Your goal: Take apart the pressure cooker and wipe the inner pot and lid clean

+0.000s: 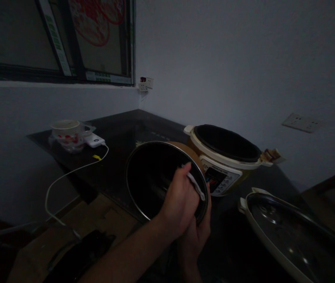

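Note:
The inner pot [148, 177] of a cooker, dark inside and brownish outside, is tilted with its mouth toward me. My left hand [180, 200] reaches into it, fingers closed on a white cloth [196, 186] against the right part of the inner wall. My right hand [199, 232] grips the pot from outside at its lower right, partly hidden behind my left hand and wrist. Just behind the pot stands the cooker body [226, 159], cream and yellowish with a front control panel, its top uncovered.
A cooker lid [285, 232] lies upturned at the right. On the dark table [126, 125], a plastic-wrapped container [67, 135] sits beside a white power bank [95, 140], whose cable [55, 184] hangs off the left edge. Wall sockets [300, 122] are behind.

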The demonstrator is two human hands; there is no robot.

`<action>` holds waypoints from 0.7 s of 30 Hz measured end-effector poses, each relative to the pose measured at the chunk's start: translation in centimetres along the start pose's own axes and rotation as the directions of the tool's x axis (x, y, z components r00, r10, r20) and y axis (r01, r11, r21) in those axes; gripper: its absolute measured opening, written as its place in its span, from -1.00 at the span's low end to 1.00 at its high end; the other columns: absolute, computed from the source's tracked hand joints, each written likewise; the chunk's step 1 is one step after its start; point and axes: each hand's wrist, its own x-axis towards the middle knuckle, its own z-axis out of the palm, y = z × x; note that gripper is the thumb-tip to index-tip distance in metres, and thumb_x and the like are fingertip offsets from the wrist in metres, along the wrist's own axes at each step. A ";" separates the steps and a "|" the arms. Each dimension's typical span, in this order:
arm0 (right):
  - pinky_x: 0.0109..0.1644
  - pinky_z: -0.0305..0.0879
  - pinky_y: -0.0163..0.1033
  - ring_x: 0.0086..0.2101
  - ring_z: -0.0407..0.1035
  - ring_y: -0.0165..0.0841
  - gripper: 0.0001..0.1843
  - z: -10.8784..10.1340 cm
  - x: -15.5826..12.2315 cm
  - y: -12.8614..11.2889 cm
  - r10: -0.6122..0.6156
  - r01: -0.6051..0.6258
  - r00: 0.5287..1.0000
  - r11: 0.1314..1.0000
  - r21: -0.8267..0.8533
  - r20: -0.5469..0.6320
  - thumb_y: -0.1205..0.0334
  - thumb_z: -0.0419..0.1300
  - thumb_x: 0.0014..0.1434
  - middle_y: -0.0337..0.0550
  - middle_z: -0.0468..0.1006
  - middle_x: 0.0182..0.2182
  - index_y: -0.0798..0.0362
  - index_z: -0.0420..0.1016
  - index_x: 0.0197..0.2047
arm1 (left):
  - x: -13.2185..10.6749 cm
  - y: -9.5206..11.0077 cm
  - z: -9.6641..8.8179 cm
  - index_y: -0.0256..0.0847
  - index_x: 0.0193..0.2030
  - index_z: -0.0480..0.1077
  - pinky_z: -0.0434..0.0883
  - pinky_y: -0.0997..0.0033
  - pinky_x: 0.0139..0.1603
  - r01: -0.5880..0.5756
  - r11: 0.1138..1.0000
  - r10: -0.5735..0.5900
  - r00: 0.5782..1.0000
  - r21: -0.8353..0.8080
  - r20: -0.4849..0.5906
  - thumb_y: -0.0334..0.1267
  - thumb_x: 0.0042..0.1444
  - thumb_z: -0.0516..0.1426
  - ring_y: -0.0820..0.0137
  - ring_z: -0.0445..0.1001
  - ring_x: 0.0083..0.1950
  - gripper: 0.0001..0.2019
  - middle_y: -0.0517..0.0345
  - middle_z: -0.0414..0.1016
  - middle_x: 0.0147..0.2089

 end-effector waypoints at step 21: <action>0.27 0.13 0.02 0.19 0.25 -0.16 -0.30 0.9 -0.7 -0.9 0.351 -0.306 0.934 0.878 0.369 -0.060 0.30 0.17 0.07 -0.11 0.35 0.23 -0.07 0.23 0.31 | 3.2 3.7 0.2 -0.30 -0.29 0.44 0.30 0.17 0.21 -0.048 0.999 0.046 0.993 0.010 0.113 -0.30 0.14 0.09 0.22 0.52 0.05 -0.86 0.02 0.60 -0.21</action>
